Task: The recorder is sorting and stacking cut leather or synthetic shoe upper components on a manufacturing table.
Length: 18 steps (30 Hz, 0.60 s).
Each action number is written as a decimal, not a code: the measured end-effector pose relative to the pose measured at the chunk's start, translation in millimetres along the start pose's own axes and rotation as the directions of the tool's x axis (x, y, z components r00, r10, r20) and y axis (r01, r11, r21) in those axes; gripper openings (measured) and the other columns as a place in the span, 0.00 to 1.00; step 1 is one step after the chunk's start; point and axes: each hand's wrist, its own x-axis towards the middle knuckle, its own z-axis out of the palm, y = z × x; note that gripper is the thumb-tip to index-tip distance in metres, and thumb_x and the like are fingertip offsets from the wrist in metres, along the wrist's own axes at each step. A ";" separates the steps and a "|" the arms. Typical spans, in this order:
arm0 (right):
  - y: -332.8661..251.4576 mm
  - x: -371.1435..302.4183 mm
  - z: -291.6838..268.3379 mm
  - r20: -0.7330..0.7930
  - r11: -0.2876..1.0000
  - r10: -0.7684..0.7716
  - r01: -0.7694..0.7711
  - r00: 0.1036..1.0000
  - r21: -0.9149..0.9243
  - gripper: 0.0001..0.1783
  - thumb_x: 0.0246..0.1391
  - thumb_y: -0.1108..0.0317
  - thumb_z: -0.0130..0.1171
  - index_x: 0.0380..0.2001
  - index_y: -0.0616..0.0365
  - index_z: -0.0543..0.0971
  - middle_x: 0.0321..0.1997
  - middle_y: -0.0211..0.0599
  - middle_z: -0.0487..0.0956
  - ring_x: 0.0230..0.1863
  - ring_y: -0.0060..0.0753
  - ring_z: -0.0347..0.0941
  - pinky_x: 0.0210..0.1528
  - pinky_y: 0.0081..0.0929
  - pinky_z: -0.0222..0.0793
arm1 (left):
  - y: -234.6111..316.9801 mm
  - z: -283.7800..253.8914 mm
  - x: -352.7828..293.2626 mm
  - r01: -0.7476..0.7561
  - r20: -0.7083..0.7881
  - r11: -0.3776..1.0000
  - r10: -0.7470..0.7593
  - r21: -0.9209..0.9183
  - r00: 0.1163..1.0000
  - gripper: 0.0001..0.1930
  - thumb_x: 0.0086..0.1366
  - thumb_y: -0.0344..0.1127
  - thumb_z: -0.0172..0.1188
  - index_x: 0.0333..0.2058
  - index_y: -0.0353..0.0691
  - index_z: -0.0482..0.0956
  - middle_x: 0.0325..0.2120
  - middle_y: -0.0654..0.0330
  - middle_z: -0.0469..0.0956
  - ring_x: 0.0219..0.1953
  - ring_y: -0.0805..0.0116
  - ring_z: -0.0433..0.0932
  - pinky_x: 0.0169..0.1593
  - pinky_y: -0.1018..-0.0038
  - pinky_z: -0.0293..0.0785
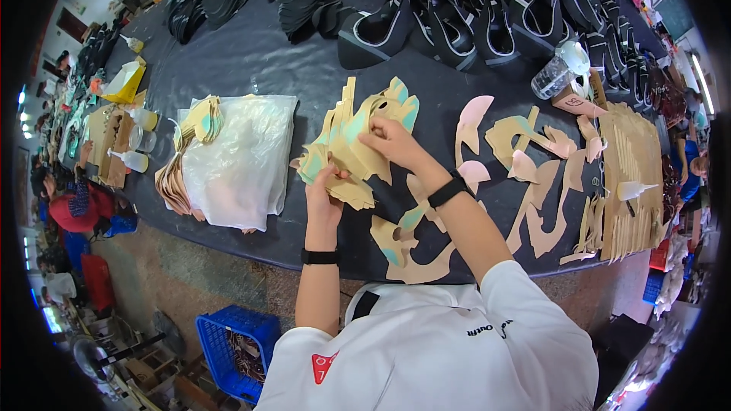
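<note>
A fanned bundle of tan shoe upper pieces (349, 148) with teal patches is raised over the dark table in front of me. My left hand (327, 189) grips its lower end, thumb on top. My right hand (390, 142) has its fingers closed at the bundle's right side, apparently pinching a piece; the fingertips are partly hidden. Just right of the bundle lie loose curved cutouts: a pink one (472, 123), a tan and teal one (506, 141), and a long tan one (547, 232). Nearer me rests another teal-patched cutout (388, 236).
A clear plastic bag (244, 160) lies left, beside stacked tan pieces (173, 183). Glue bottles (135, 160) stand farther left; another (633, 190) lies on brown cardboard (628, 144) at right. Black shoes (373, 34) line the far side. A blue basket (217, 335) is below the table edge.
</note>
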 end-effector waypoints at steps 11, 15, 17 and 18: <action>-30.8 -31.0 45.0 0.063 0.966 -0.184 0.193 0.981 -0.172 0.16 0.62 0.57 0.40 0.34 0.58 0.73 0.33 0.34 0.73 0.39 0.30 0.67 0.47 0.34 0.57 | -14.0 16.3 -23.1 -0.164 0.312 0.980 0.190 -0.108 0.931 0.40 0.57 0.56 0.60 0.60 0.40 0.52 0.55 0.59 0.63 0.56 0.65 0.66 0.56 0.68 0.68; -31.8 -38.4 58.7 0.081 0.753 -0.131 0.152 0.988 -0.640 0.17 0.57 0.55 0.43 0.33 0.55 0.76 0.35 0.35 0.76 0.42 0.38 0.67 0.50 0.46 0.48 | -12.7 25.1 -34.9 -0.176 0.063 0.984 0.176 0.001 0.982 0.27 0.66 0.41 0.52 0.59 0.37 0.56 0.53 0.57 0.65 0.55 0.63 0.68 0.55 0.68 0.68; -30.8 -40.9 62.1 0.079 0.622 -0.197 0.187 0.977 -0.760 0.16 0.55 0.55 0.44 0.33 0.53 0.77 0.35 0.34 0.77 0.41 0.38 0.68 0.49 0.46 0.49 | -12.2 17.3 -36.5 -0.168 0.013 0.985 0.168 -0.039 0.986 0.24 0.67 0.38 0.49 0.58 0.37 0.57 0.53 0.56 0.66 0.54 0.63 0.68 0.54 0.67 0.69; -34.4 -42.1 64.0 0.086 0.624 -0.169 0.174 0.982 -0.762 0.15 0.55 0.56 0.45 0.31 0.52 0.77 0.33 0.33 0.76 0.40 0.37 0.68 0.50 0.47 0.48 | -10.4 13.3 -38.8 -0.160 -0.035 0.984 0.158 -0.081 0.987 0.21 0.68 0.35 0.46 0.58 0.37 0.58 0.52 0.55 0.67 0.54 0.62 0.69 0.54 0.67 0.69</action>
